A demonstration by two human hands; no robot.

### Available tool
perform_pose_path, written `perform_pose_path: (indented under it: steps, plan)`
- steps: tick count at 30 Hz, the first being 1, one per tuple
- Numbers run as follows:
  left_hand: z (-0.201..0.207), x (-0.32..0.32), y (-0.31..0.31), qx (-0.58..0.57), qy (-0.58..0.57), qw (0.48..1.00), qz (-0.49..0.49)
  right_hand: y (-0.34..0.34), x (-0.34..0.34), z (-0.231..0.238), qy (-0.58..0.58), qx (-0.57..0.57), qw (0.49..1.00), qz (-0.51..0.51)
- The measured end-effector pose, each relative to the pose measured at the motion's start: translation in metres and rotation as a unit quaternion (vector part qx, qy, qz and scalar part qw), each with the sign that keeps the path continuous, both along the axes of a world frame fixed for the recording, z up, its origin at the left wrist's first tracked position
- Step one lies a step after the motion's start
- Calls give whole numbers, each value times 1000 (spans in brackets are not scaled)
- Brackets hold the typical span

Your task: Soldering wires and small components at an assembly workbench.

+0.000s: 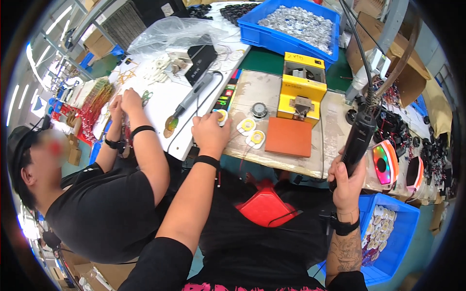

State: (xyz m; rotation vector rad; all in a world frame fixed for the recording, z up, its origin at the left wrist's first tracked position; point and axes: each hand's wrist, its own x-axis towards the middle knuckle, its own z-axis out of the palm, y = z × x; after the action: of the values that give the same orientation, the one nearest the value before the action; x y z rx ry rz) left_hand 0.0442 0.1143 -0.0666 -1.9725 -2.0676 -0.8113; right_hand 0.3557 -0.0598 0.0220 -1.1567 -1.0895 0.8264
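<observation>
My left hand (pixel 211 134) is closed on a small round white disc with a yellow centre (pixel 222 117), held at the bench's left edge. Just right of it lie two similar white-and-yellow discs (pixel 248 125) with thin wires. In my right hand (pixel 348 180) is a black corded hand tool (pixel 362 131), upright, shaped like an electric screwdriver; its tip is hidden. A small round speaker (pixel 259 110) sits behind the discs. An orange block (pixel 289 137) lies between my hands, in front of a yellow box (pixel 303 82) with a metal fixture on it.
A co-worker (pixel 104 203) sits at my left, hands over a white table with a soldering iron (pixel 194 94). A blue bin of silver parts (pixel 335 51) stands at the back. Lit orange-rimmed casings (pixel 384 162) lie at right, above another blue bin (pixel 410 228) holding discs.
</observation>
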Motion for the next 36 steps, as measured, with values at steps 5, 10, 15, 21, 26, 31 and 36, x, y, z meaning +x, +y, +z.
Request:
perform_pose_path:
  steps: [5, 10, 15, 21, 26, 31, 36]
  plan:
    - [0, -14, 5, -24, -32, 999, -7, 48, -4, 8, -39, 65, 997, -20]
    - [32, 8, -15, 54, -169, 974, -142, 110, -14, 32, 66, 188, 980, 22]
    - [53, 68, -58, 10, -186, 907, -378, 166, -27, 15, 95, 219, 969, 65]
    - [14, 99, -55, 19, -170, 896, -411, 191, -33, -8, 94, 211, 971, 66]
    - [-4, 105, -51, 66, -182, 893, -406, 197, -29, -17, 98, 209, 971, 66]
    - [-7, 105, -49, 73, -160, 899, -402, 198, -29, -15, 90, 187, 975, 74]
    - [-11, 106, -49, 79, -163, 896, -405, 198, -27, -13, 43, 146, 987, 54]
